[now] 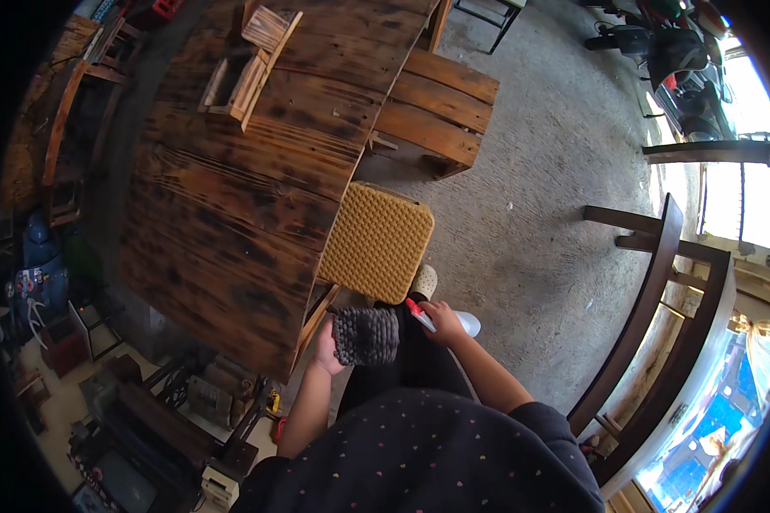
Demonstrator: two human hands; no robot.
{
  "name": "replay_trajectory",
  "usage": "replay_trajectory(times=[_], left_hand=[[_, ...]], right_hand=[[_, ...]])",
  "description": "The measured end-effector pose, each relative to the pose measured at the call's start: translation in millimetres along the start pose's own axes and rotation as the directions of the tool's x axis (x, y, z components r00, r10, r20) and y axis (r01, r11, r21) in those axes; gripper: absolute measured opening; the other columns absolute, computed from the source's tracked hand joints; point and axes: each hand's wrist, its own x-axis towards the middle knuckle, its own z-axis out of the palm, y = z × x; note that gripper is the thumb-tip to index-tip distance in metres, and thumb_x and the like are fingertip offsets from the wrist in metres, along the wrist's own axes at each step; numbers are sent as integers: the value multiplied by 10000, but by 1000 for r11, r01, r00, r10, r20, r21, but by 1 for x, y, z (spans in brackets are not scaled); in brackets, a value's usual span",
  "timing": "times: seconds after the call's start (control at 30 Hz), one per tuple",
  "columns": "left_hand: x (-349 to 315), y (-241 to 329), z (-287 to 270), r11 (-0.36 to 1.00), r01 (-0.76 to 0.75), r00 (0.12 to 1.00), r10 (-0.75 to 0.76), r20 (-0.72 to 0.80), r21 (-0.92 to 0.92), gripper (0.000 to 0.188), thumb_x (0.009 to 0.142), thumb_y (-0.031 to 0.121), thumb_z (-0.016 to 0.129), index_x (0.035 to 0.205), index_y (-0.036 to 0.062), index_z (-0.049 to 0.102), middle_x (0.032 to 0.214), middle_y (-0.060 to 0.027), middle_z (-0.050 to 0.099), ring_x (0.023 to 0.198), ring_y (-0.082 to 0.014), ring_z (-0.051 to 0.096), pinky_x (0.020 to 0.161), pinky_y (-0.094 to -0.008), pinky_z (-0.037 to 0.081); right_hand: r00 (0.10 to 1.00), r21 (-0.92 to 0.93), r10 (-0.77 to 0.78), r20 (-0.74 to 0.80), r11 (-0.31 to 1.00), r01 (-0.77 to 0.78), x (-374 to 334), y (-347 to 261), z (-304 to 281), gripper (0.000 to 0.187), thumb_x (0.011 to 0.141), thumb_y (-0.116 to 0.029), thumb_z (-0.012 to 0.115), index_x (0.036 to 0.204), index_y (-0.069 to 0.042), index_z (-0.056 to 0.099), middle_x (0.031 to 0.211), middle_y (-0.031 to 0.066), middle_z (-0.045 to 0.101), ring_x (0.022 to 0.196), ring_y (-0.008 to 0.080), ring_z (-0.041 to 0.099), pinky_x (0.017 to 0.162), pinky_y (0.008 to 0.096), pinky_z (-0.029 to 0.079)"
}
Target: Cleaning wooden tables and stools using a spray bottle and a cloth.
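Observation:
My left hand [326,344] grips the left edge of a dark grey, thickly woven cloth [367,336], held over my lap. A white spray bottle [468,323] with a red spray head [414,306] is in my right hand [441,322], its head pointing up and left. My fingers wrap round its neck. Just beyond both hands sits a stool with a mustard-yellow woven seat [378,242], tucked against the table edge. The cloth and the bottle are apart from each other, and neither visibly touches the seat.
A large dark-stained wooden table [231,214] fills the left, with a small slatted wooden piece [250,73] on it. Beyond the stool is a wooden bench [441,107]. A dark wooden frame [650,299] stands at right; motorbikes [667,51] are at the far right. Machinery [145,436] stands lower left.

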Motion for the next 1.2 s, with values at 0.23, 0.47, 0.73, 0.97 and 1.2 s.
replay_trajectory(times=[0.23, 0.47, 0.73, 0.97, 1.2], left_hand=[[121, 18, -41, 124, -217, 818, 564, 112, 968, 533, 1003, 426, 359, 1402, 83, 445, 1463, -158, 412, 1352, -349, 365, 1121, -452, 289], [178, 10, -61, -759, 31, 766, 436, 472, 650, 693, 881, 315, 590, 1490, 185, 285, 1574, -173, 159, 1444, -403, 142, 1156, -534, 177], [261, 18, 9, -816, 155, 716, 481, 506, 556, 775, 838, 249, 579, 1520, 285, 213, 1593, -154, 85, 1431, -489, 58, 1136, -629, 113], [296, 36, 23, -929, -208, 786, 26, 617, 305, 591, 958, 571, 345, 1504, 431, 168, 1611, -28, 65, 1449, -438, 6, 1158, -597, 94], [260, 61, -3, -688, 354, 596, 688, 413, 634, 564, 975, 521, 366, 1504, 384, 230, 1608, -56, 96, 1436, -454, 104, 1134, -578, 208]], right_hand=[[992, 158, -16, 124, 988, -3, 20, 33, 40, 591, 682, -115, 671, 1255, -75, 533, 1356, 151, 496, 1185, 373, 524, 979, 418, 465], [984, 174, -23, 178, 985, -9, 42, 33, 69, 764, 674, -110, 655, 1397, -68, 414, 1505, 184, 317, 1190, 388, 527, 960, 414, 483], [991, 115, -17, 135, 993, 2, 55, 47, 76, 926, 662, -131, 636, 1503, -137, 246, 1490, 112, 389, 1109, 324, 592, 878, 411, 522], [988, 73, 35, 153, 996, -47, 56, 42, 71, 906, 684, -146, 633, 1505, -207, 254, 1411, 77, 495, 996, 336, 637, 800, 425, 543], [990, 135, 89, 112, 985, -104, 52, 41, 73, 868, 706, -152, 622, 1497, -237, 276, 1314, 109, 574, 940, 360, 647, 780, 437, 544]])
